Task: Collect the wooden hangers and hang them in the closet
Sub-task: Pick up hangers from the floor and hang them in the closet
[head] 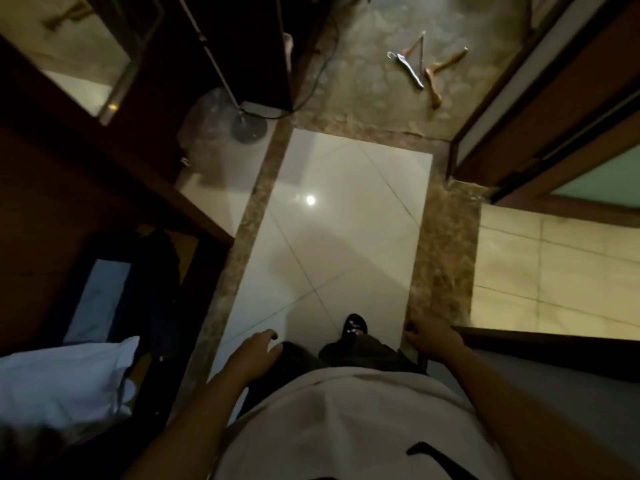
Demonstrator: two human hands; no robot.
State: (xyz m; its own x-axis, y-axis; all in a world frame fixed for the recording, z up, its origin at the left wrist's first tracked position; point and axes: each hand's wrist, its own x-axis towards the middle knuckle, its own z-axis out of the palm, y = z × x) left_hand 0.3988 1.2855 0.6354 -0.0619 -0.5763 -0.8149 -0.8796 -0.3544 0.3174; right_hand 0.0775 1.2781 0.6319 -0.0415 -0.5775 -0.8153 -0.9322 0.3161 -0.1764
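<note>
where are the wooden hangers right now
In the head view, the hangers lie on the brown marble floor far ahead at upper right, past the white tiles and just left of the door frame.

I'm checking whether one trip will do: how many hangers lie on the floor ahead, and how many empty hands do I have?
wooden hangers: 2
empty hands, left hand and right hand: 2
Total: 4
</note>
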